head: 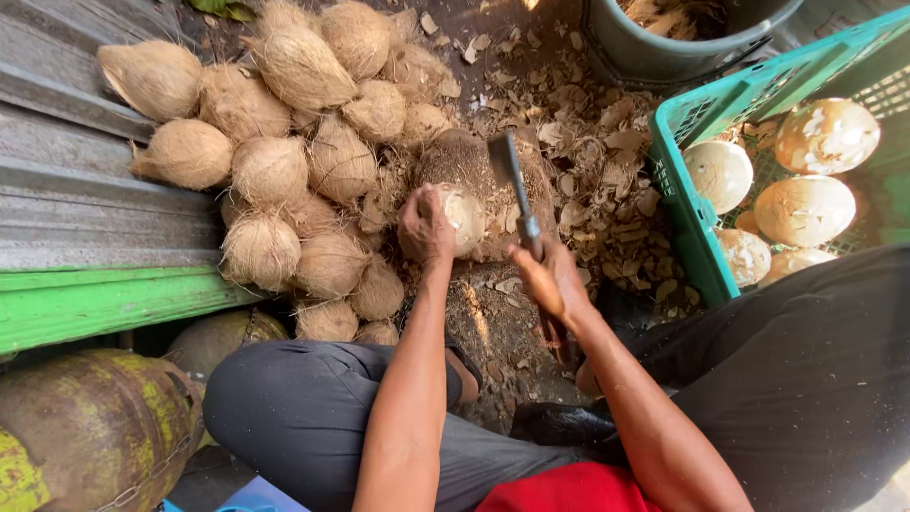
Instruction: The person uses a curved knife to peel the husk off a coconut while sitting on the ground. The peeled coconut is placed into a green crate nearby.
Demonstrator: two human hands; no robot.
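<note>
While gripped, coconut (462,220) under left hand (424,228)

Coconut pile (284,171) left of chopping block (474,166), crate (682,180) right.

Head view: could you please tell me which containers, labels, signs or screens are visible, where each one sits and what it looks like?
No labels, signs or screens.
Green plastic crate: right, lattice walls, holds pale peeled coconuts.
Dark bucket: top right, round, holds husk scraps.
Gas cylinder: bottom left, rusty green and yellow.
</note>
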